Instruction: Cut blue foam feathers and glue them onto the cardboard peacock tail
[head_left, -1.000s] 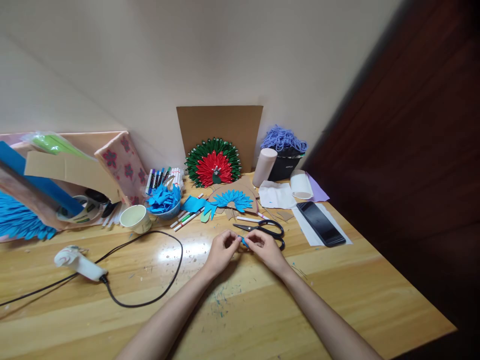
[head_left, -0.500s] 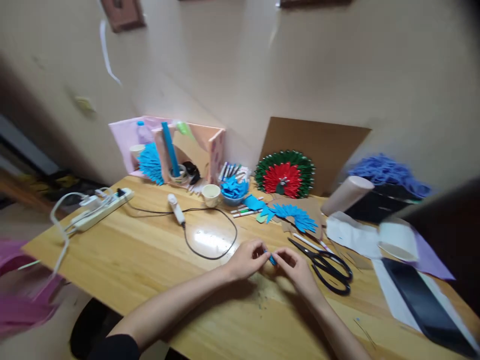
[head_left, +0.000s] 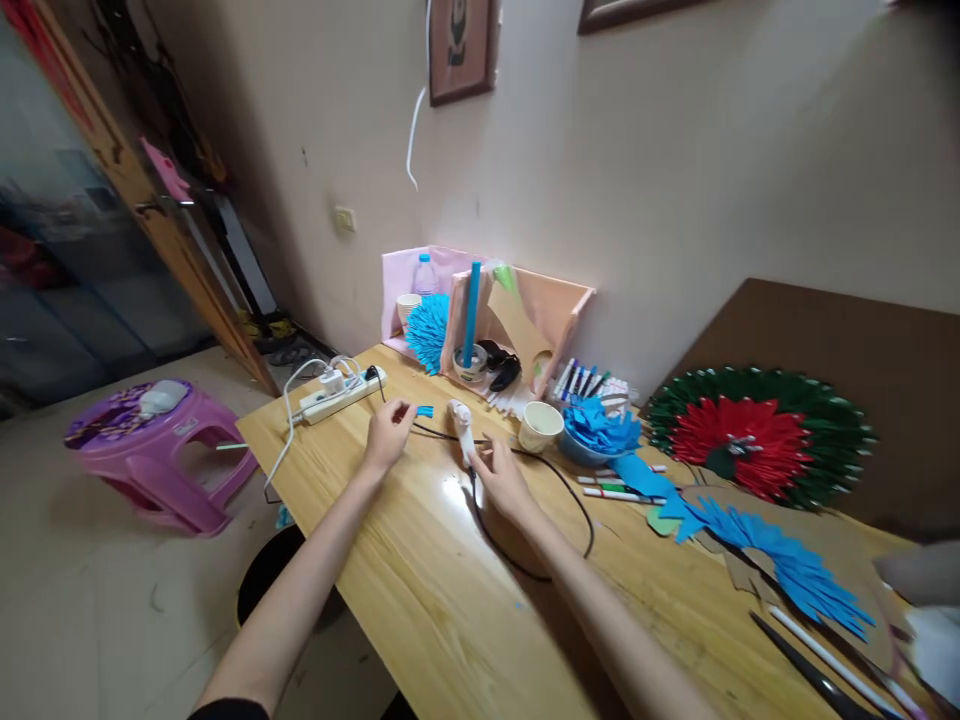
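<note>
Between the thumb and fingers of my left hand [head_left: 390, 435] is a small folded blue paper piece [head_left: 425, 411], its end sticking out to the right. My right hand [head_left: 504, 482] has its fingertips closed on the lower end of a white corded glue gun [head_left: 463, 432]. The glue gun lies on the wooden table, and its black cord [head_left: 589, 510] loops around to the right, passing under my right wrist. A paper cup [head_left: 541, 427] stands just beyond my right hand.
A white power strip [head_left: 337, 398] lies at the table's left edge. Behind are a pink box [head_left: 577, 305] and a bowl [head_left: 589, 452] of blue paper pieces. To the right are a blue paper fringe [head_left: 795, 565], a red-green paper fan [head_left: 739, 440] and scissors [head_left: 806, 670]. A pink stool [head_left: 176, 480] stands left.
The view has swung left. My hands, earlier together at the blue piece, have parted: my left hand keeps the piece, and my right hand has reached the glue gun's lower end.
</note>
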